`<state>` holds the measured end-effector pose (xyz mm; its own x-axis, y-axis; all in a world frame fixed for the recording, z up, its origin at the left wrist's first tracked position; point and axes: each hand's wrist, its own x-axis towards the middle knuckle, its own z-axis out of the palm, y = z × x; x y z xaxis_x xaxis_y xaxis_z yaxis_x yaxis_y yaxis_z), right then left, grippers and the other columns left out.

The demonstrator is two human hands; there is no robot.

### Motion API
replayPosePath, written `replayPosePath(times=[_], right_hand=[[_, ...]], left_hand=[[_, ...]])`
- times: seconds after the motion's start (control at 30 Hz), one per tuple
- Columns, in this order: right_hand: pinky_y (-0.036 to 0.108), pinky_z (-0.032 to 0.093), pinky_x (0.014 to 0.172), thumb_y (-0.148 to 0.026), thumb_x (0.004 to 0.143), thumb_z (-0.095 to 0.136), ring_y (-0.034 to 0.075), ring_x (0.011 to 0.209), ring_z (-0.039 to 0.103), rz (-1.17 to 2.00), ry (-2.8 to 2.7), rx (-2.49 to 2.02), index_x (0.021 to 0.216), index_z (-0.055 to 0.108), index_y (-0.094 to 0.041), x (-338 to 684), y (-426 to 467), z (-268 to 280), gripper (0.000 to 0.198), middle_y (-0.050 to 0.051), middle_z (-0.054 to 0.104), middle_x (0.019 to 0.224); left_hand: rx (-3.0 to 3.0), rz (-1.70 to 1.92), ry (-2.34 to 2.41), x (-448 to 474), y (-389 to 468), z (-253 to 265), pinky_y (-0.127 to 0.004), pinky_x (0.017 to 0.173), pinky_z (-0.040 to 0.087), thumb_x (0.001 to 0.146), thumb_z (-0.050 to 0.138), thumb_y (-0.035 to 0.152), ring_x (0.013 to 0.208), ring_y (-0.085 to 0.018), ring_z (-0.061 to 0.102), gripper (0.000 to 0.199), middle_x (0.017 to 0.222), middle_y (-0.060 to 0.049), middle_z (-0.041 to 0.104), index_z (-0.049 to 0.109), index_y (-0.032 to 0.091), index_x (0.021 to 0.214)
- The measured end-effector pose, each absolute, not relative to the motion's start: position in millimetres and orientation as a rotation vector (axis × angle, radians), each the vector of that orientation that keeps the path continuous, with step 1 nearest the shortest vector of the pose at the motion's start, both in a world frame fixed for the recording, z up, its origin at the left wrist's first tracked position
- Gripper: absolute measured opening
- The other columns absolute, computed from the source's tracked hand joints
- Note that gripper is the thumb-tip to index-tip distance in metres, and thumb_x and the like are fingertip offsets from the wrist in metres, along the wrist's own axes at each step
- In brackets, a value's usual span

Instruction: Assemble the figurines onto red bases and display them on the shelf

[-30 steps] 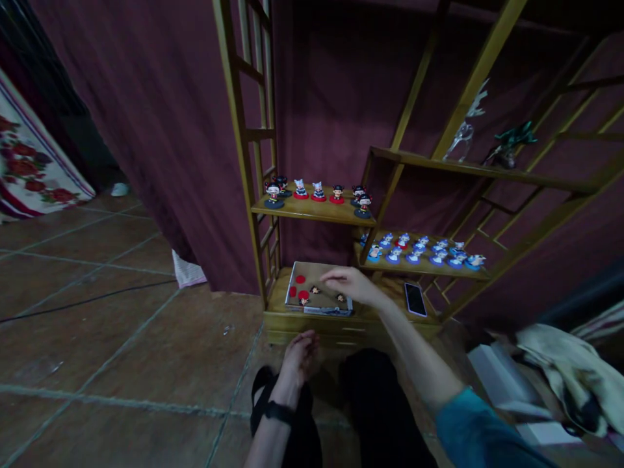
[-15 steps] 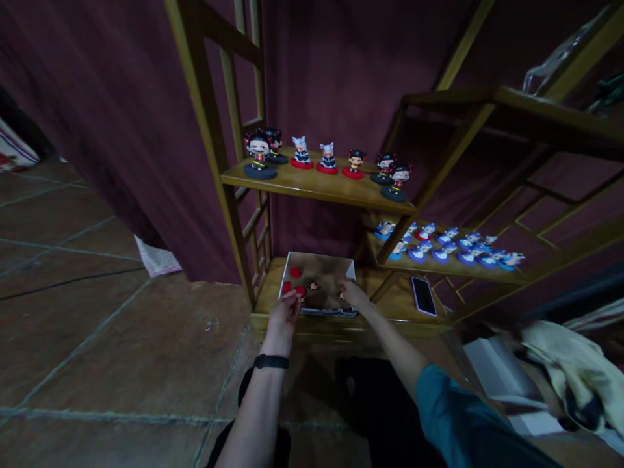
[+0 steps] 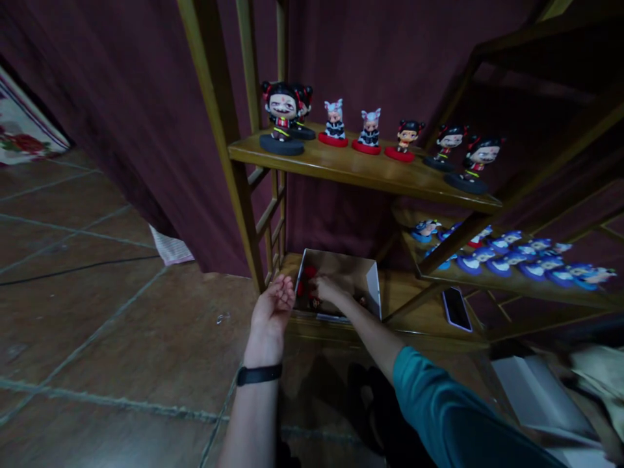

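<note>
My left hand (image 3: pixel 273 304), with a dark band on its wrist, is beside the left wall of a shallow open box (image 3: pixel 373 286). Its palm faces up, the fingers are loosely curled and apart, and nothing shows in it. Inside the box, my right hand (image 3: pixel 327 290) reaches over to the left part, close to red round pieces (image 3: pixel 309 272). Its fingertips are dim and partly hidden, so what they hold does not show. A small dark-haired figurine (image 3: pixel 314 303) lies below that hand, and another small piece (image 3: pixel 362 301) lies near the right wall.
Above the box, a wooden shelf (image 3: pixel 361 166) carries several figurines on red or dark bases. A lower shelf (image 3: pixel 463 276) at right holds several blue-and-white figurines (image 3: pixel 507 260). A phone (image 3: pixel 457 308) lies right of the box. White boxes (image 3: pixel 541 396) stand on the floor at right.
My right hand has moved left across the box toward the red pieces. My left hand, earlier at a red piece, has drawn out left of the box and turned palm up. The view has shifted closer.
</note>
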<state>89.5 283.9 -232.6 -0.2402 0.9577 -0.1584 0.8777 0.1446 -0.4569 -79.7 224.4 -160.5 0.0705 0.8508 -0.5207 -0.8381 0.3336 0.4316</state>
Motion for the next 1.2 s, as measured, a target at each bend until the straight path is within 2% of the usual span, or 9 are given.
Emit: replayPosePath(times=[0.23,0.37,0.47,0.6,0.73,0.83,0.93,1.07,1.2], right_hand=[[0.03,0.037,0.081,-0.016,0.063,0.062,0.024,0.097,0.053,0.513,-2.367,-1.892,0.082,0.065,-0.019,92,278,-228,0.019,0.01,0.061,0.102],[0.029,0.04,0.079,-0.018,0.065,0.062,0.02,0.092,0.055,0.591,-2.186,-1.838,0.077,0.063,-0.02,99,272,-219,0.012,0.007,0.062,0.093],[0.029,0.044,0.073,-0.024,0.07,0.056,0.016,0.08,0.057,0.825,-1.731,-1.785,0.079,0.06,-0.019,109,255,-209,0.01,0.003,0.063,0.083],[0.029,0.048,0.064,-0.035,0.067,0.061,0.014,0.067,0.059,1.305,-1.144,-1.376,0.084,0.057,-0.017,124,221,-196,0.025,0.003,0.063,0.08],[0.028,0.049,0.066,-0.036,0.06,0.068,0.012,0.066,0.058,1.43,-0.914,-1.19,0.082,0.058,-0.016,132,196,-191,0.032,0.003,0.062,0.08],[0.028,0.05,0.066,-0.036,0.059,0.069,0.011,0.063,0.057,1.427,-0.905,-1.17,0.083,0.058,-0.017,133,194,-192,0.033,0.002,0.062,0.076],[0.029,0.05,0.066,-0.041,0.066,0.062,0.012,0.065,0.057,1.385,-0.982,-1.195,0.086,0.059,-0.016,139,205,-198,0.032,0.003,0.062,0.076],[0.027,0.049,0.066,-0.037,0.073,0.051,0.013,0.073,0.058,1.057,-1.145,-1.472,0.089,0.059,-0.018,157,227,-217,0.026,0.003,0.062,0.083],[0.029,0.045,0.08,-0.026,0.079,0.043,0.015,0.09,0.057,0.79,-1.445,-1.727,0.096,0.06,-0.021,162,243,-241,0.025,0.003,0.062,0.096]], left_hand=[[0.01,1.288,0.798,-87,222,-157,-0.017,0.054,0.048,0.075,0.05,0.003,0.061,-0.008,0.06,0.015,0.073,-0.004,0.063,0.058,0.013,0.081],[0.016,1.267,0.809,-79,221,-161,-0.017,0.052,0.047,0.075,0.048,0.001,0.061,-0.008,0.06,0.016,0.072,-0.004,0.062,0.058,0.013,0.081],[0.079,1.227,0.842,-67,219,-167,-0.018,0.053,0.047,0.075,0.048,0.002,0.062,-0.009,0.06,0.016,0.071,-0.004,0.062,0.058,0.013,0.082],[0.237,1.111,0.961,-44,214,-175,-0.021,0.06,0.049,0.072,0.054,0.007,0.064,-0.01,0.06,0.018,0.074,-0.005,0.064,0.059,0.015,0.087],[0.362,1.003,0.984,-17,206,-181,-0.027,0.063,0.05,0.066,0.062,0.011,0.062,-0.012,0.061,0.021,0.069,-0.004,0.065,0.06,0.015,0.087],[0.394,1.005,0.967,-3,203,-185,-0.028,0.061,0.05,0.063,0.064,0.007,0.059,-0.013,0.061,0.02,0.067,-0.005,0.065,0.06,0.013,0.081],[0.375,1.083,0.99,-1,206,-187,-0.025,0.056,0.049,0.062,0.063,0.004,0.054,-0.012,0.06,0.016,0.062,-0.003,0.064,0.06,0.012,0.075],[0.329,1.18,1.063,-9,214,-185,-0.019,0.048,0.046,0.063,0.061,0.003,0.05,-0.01,0.059,0.015,0.058,-0.002,0.062,0.06,0.012,0.075],[0.301,1.211,1.129,-16,218,-185,-0.018,0.043,0.044,0.064,0.059,0.003,0.044,-0.009,0.057,0.016,0.054,0.0,0.06,0.06,0.012,0.078]])
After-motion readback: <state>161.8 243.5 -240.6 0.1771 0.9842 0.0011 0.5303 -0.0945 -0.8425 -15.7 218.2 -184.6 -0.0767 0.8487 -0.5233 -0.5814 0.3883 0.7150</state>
